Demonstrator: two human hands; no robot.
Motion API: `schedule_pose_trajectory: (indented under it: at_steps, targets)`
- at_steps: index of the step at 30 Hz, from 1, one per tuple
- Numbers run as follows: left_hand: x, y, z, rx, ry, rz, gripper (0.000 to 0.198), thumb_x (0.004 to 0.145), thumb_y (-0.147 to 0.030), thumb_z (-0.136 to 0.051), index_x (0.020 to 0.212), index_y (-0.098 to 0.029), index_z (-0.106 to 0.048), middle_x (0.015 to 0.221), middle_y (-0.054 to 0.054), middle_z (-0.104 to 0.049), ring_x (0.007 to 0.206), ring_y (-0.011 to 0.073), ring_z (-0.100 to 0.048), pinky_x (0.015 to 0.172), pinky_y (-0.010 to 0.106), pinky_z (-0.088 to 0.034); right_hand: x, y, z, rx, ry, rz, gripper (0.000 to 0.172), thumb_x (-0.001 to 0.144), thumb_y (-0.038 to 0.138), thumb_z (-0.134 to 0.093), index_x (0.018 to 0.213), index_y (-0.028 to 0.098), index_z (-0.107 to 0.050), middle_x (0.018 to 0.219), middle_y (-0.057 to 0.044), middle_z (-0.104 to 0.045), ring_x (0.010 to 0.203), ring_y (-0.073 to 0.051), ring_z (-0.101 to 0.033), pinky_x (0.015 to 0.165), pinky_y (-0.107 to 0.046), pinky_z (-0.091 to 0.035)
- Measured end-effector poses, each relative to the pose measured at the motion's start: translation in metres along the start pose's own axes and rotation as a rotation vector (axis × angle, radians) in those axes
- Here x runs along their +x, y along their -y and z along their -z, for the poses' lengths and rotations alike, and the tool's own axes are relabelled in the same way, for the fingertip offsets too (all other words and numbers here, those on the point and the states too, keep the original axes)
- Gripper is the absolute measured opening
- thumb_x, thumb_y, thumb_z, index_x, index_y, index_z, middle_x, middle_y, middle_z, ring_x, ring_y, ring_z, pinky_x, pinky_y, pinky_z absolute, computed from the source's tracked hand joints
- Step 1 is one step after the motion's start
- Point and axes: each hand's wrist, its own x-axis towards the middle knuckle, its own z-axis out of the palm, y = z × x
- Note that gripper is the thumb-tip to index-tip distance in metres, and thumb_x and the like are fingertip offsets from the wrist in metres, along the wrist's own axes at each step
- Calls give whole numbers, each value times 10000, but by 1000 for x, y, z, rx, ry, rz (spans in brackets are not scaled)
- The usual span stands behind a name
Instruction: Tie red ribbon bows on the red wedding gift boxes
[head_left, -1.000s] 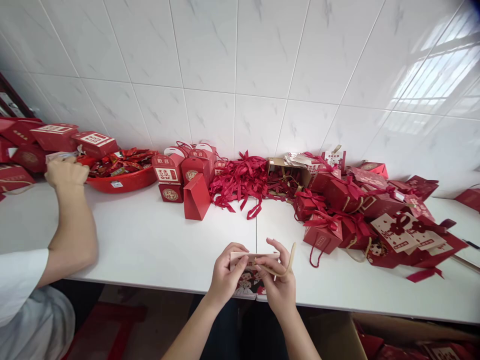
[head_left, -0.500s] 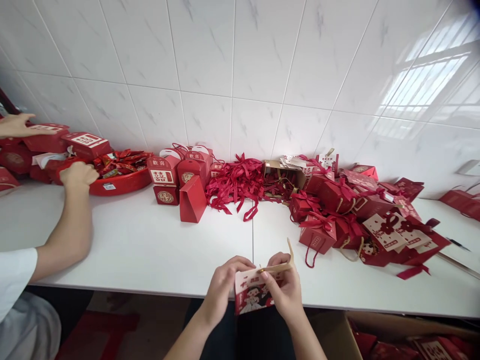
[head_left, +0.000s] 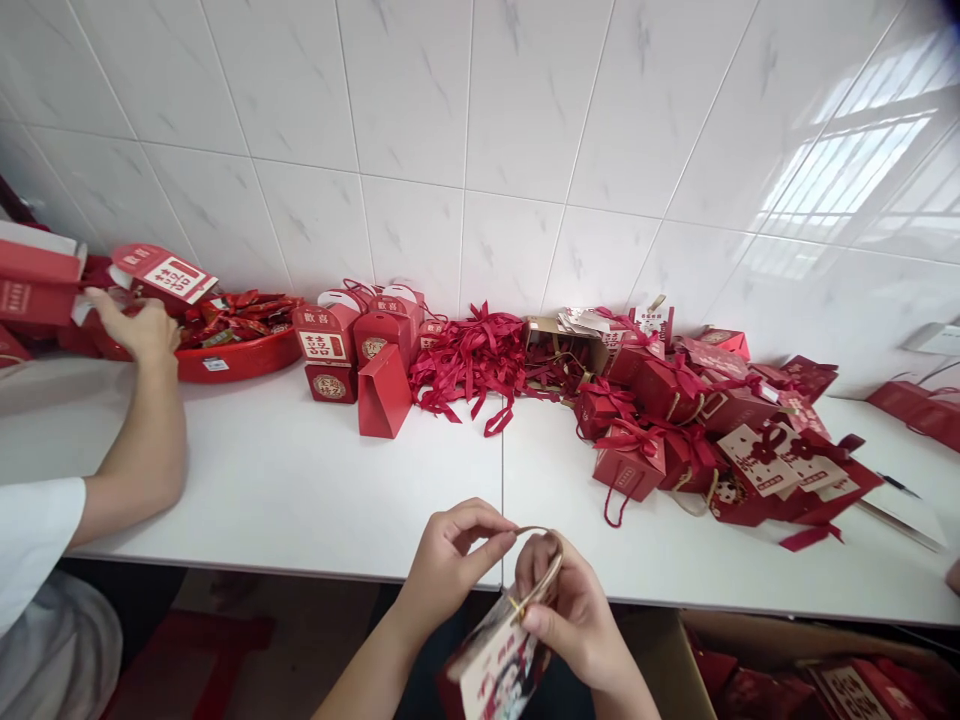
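In front of me, below the table edge, hangs a small red and cream paper gift bag [head_left: 501, 672] with cartoon figures printed on it, tilted to one side. My right hand [head_left: 574, 615] grips its upper edge near a gold-coloured fastening, thumb in front. A tan strap [head_left: 556, 566] loops up from the bag. My left hand [head_left: 450, 562] pinches the strap's far end between thumb and forefinger. The lower part of the bag runs out of view.
Ribboned red gift boxes [head_left: 630, 468] pile up at the right, beside red ribbons [head_left: 472, 365]. A red basin [head_left: 247, 362] of packets stands left, where a co-worker's hand [head_left: 139, 325] reaches among boxes. An open carton [head_left: 697, 665] sits below the table at right.
The bag has tilted and moved lower. My left hand has left the bag's side and now pulls the strap into a loop. A co-worker has lifted a red box at the far left.
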Motion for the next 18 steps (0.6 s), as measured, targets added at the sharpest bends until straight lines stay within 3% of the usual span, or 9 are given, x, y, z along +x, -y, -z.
schedule_pose_trajectory:
  at_steps: [4,11,18]
  targets:
    - [-16,-9,5,-54,78,70,120,792,-262,-664,847,-179,-731,803,42,-639,749,146,-599,682,246,-457,-3,8,-1,-112,-99,72,235,800,260,-667,805,220,-436,762,26,-441,649,-99,-406,566,-216,-350]
    - [-29,-17,8,-192,167,147,123,795,-266,-661,861,-201,-742,836,44,-651,774,157,-613,696,248,-462,-6,10,-6,-172,-87,138,186,830,227,-628,840,232,-443,795,19,-486,689,-109,-470,587,-214,-395]
    - [-31,-17,10,-153,175,153,224,855,-326,-578,858,-173,-742,859,66,-651,807,172,-607,724,260,-455,-7,9,-4,-221,-100,140,169,824,208,-634,844,224,-467,803,10,-505,709,-116,-503,597,-220,-405]
